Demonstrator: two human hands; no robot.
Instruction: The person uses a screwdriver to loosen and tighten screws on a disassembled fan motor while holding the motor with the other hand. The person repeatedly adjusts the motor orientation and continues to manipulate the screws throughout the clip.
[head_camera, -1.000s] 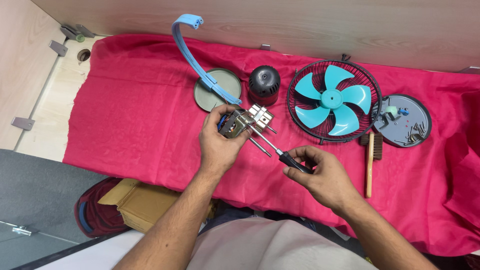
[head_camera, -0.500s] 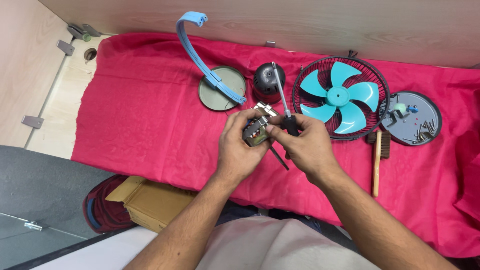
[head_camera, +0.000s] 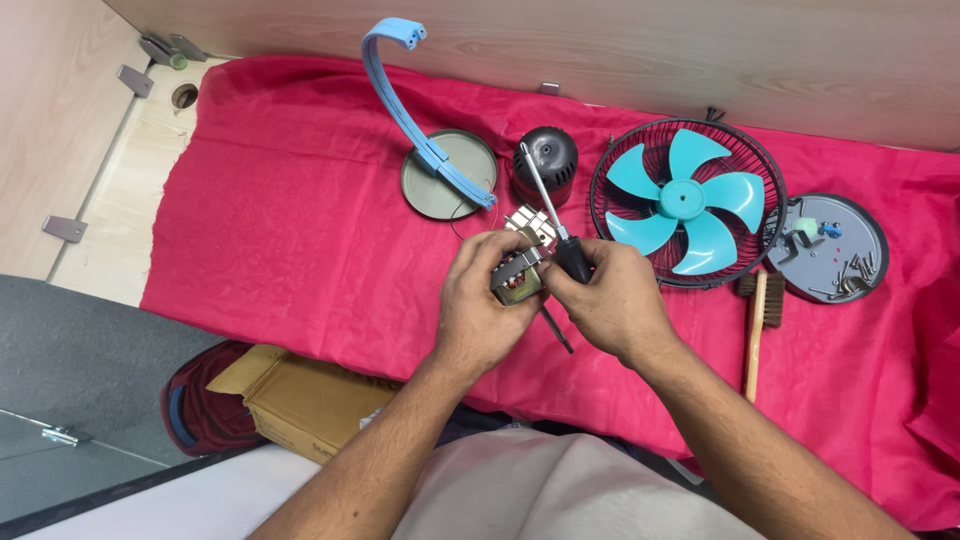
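Left hand (head_camera: 478, 300) clamps the fan motor (head_camera: 517, 280); right hand (head_camera: 610, 300), just right, grips the screwdriver (head_camera: 548, 215), shaft pointing far-left.

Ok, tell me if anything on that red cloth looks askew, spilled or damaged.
Nothing looks broken. The red cloth lies rumpled and askew across the bench. Small screws lie loose on the grey round cover. The left hand holds a small motor; the right hand grips a screwdriver.
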